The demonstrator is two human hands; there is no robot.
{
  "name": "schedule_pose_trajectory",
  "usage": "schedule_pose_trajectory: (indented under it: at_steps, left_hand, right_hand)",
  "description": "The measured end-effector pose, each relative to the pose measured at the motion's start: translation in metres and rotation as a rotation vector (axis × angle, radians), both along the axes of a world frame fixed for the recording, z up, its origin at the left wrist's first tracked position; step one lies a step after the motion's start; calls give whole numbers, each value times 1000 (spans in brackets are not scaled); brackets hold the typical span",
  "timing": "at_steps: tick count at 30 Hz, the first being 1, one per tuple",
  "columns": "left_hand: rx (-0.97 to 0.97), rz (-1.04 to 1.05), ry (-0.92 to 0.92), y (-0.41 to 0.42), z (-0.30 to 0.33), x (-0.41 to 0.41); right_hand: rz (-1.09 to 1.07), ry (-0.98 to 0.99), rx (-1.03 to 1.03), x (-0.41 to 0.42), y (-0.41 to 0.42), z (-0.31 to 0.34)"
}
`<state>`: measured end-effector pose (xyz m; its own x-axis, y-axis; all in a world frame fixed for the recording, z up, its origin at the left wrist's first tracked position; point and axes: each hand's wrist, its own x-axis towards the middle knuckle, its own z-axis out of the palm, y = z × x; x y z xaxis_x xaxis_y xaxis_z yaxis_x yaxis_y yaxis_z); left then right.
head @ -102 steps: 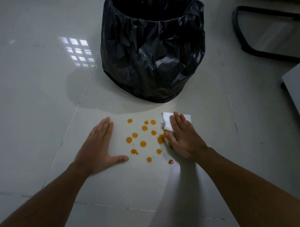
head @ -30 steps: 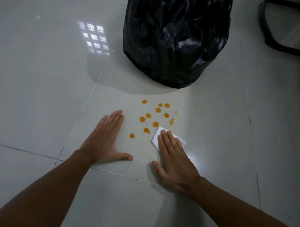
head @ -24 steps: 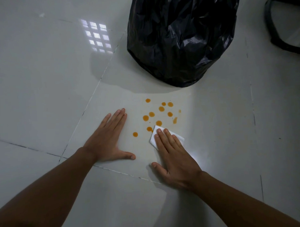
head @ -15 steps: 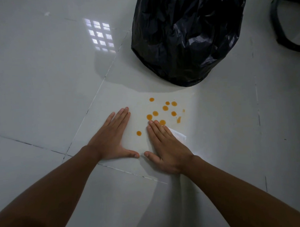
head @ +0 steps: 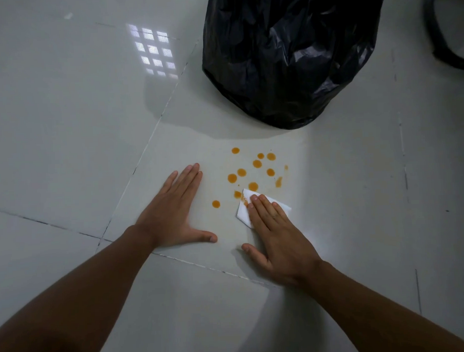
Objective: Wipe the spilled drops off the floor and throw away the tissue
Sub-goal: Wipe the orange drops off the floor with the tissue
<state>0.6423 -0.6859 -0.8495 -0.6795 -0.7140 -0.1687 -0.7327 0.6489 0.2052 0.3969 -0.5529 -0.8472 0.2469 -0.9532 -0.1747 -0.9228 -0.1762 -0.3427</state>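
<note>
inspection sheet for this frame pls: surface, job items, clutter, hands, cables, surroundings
Surface: glossy pale grey tiled floor, dark grout lines, a window reflection at upper left.
Job's things: folded white paper tissue flat on the floor, its far corner stained orange; about a dozen round orange drops unwiped beyond it and to its left; bin lined with a crinkled black plastic bag stands just beyond the drops.
Clutter: nothing seen.
Hands: right hand flat, fingers pressing the tissue down; left hand flat on bare tile beside the drops, holding nothing.
Cables: nothing seen.
Surroundings: black curved frame at the upper right edge, what it belongs to unclear.
</note>
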Motion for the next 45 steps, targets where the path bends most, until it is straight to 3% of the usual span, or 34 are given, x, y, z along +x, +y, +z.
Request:
schedule_pose_trajectory:
  at_steps: [27, 32, 39, 45]
  left_hand:
    - [-38, 52, -30, 6, -1, 3]
    - [-38, 56, -21, 5, -1, 3]
    - [-48, 52, -9, 5, -2, 4]
    - [-63, 43, -21, 4, -5, 4]
  right_hand:
    - [92, -140, 78, 31, -61, 5]
    - [34, -216, 47, 34, -60, 7]
    - [-66, -122, 0, 29, -44, 0]
    - [36, -185, 56, 41, -57, 3]
